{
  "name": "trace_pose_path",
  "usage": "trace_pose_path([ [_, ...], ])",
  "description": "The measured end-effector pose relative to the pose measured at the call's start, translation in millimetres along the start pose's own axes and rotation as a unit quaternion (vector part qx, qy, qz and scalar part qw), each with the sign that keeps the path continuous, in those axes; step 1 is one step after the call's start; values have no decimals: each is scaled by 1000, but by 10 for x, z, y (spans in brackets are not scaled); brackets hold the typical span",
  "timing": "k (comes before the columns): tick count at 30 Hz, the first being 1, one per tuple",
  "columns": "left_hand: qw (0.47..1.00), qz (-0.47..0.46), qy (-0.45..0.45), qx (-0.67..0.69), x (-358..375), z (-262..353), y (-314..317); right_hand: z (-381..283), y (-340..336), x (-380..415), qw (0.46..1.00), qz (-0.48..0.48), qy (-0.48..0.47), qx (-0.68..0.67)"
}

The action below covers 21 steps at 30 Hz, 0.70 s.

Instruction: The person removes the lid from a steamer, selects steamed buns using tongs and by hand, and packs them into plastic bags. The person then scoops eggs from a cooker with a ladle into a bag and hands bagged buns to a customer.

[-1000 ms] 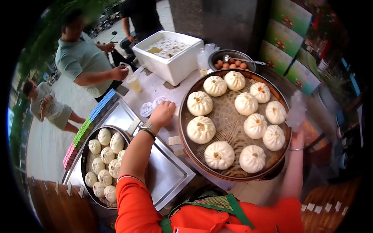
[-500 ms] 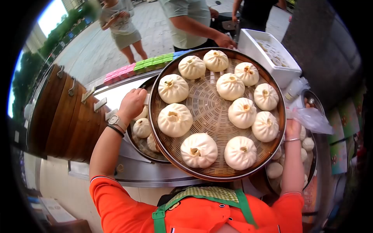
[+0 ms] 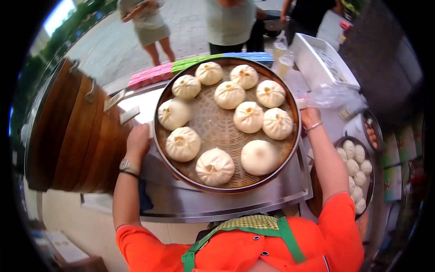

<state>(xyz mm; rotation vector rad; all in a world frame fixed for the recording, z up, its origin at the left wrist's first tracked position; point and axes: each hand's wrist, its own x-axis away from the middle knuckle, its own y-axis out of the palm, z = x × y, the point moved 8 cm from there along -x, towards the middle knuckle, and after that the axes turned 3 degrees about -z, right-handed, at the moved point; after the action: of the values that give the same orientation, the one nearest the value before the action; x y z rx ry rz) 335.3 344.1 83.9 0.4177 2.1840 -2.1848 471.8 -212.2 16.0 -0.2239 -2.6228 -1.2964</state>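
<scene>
A round steamer tray (image 3: pixel 225 137) with a woven bottom is held level between my hands over the metal counter. Several pleated steamed buns (image 3: pixel 215 167) lie around it, and one at the lower right (image 3: pixel 260 157) looks smooth on top. My left hand (image 3: pixel 137 143), with a watch at the wrist, is closed around the tray's left handle (image 3: pixel 151 130). On the opposite side, my right hand (image 3: pixel 311 118) grips the right handle (image 3: pixel 301 104). Its fingers are partly hidden.
Stacked wooden steamers (image 3: pixel 72 131) stand at the left. Another tray of white buns (image 3: pixel 358 170) sits at the right, near a pot (image 3: pixel 372 131) of eggs. Behind are colored boxes (image 3: pixel 199 63), a white foam box (image 3: pixel 324 61), a plastic bag (image 3: pixel 331 96) and several people.
The tray has moved left and lower, away from my body, and now covers the other bun tray that showed beneath its left side. Both hands keep hold of the handles.
</scene>
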Motion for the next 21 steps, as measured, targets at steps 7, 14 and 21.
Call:
trace_pose_path([
  [7, 989, -85, 86, 86, 134, 72, -262, -935, -8, 1124, 672, 233, -373, 596],
  [14, 897, 182, 311, 257, 581, 2737, -2023, -1569, 139, 2507, 824, 131, -436, 337],
  [21, 816, -17, 484, 316, 354, 4995, -1114, -691, 298, 3574, 881, -195, -107, 416],
])
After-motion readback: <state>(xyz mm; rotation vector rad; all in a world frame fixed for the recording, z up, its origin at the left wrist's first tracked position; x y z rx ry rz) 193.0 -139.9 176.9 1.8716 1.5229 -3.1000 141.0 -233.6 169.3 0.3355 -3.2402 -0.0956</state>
